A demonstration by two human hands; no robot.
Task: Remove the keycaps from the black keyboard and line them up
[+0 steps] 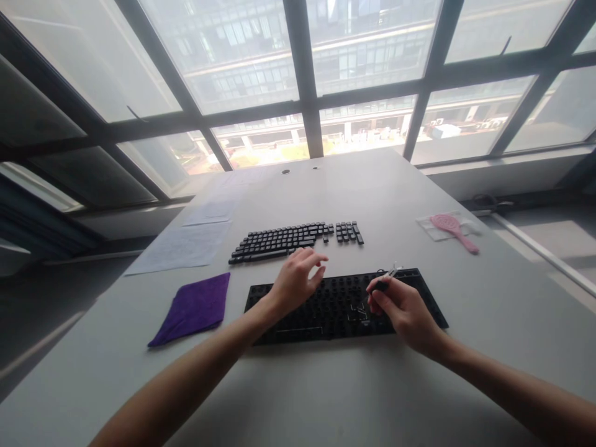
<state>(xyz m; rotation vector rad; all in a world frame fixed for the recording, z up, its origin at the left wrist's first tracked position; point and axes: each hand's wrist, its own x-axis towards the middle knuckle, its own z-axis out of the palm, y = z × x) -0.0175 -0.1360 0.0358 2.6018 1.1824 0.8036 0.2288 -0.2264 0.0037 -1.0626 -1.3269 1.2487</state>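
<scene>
A black keyboard base point(335, 335), its keycaps off, lies on the table in front of me. Over its upper left-middle part is my left hand point(300, 276), fingers apart and holding nothing. My right hand point(400, 307) is closed above the base's right part. Between thumb and fingers it grips a small keycap puller point(395, 270), whose pale prongs stick out past the fingers. Something black point(380, 285) also shows in that grip; I cannot tell whether it is the handle or a keycap. Behind the base, loose black keycaps point(284, 238) are laid out in rows in keyboard order.
A folded purple cloth point(198, 307) lies left of the base. White paper sheets point(179, 248) are farther left. At the right, a pink hairbrush point(451, 226) rests on a clear plastic bag. The white table point(298, 397) reaches toward large windows.
</scene>
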